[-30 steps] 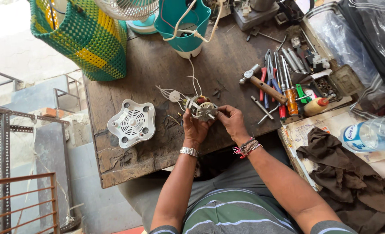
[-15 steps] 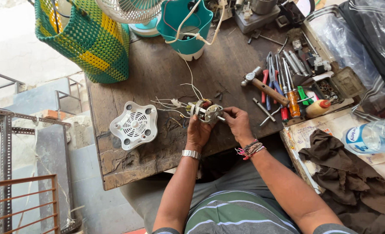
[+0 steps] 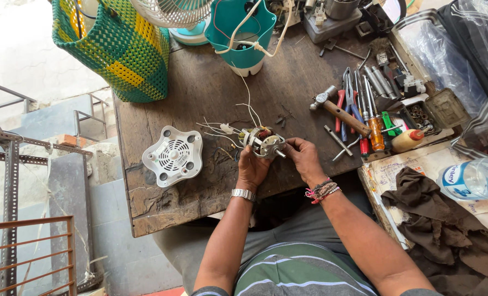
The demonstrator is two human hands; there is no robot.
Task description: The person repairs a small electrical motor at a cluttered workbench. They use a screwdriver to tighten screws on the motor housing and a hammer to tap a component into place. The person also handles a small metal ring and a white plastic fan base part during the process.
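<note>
Old dark wood makes up the workbench (image 3: 211, 104), and it is scratched and full of stuff. Both hands are at the near middle of the bench. The left hand (image 3: 252, 167) is curled under a small fan motor (image 3: 261, 141) and holds it up just above the wood. The right hand (image 3: 303, 157) is closed on the right side of the motor, with its fingers pinching near the little metal shaft. Thin white wires (image 3: 224, 130) hang from the motor toward the left and far side. A moment ago the motor sat a bit more to the left and tipped another way, so it has been turned in the hands, and now the shaft end points right. A white round plastic motor cover (image 3: 173, 155) lies flat to the left, apart from the hands. To the right lie a hammer (image 3: 337, 111), pliers and screwdrivers (image 3: 367, 118). A green and yellow woven basket (image 3: 117, 46) stands at the far left, and a teal fan body (image 3: 243, 30) stands behind.
</note>
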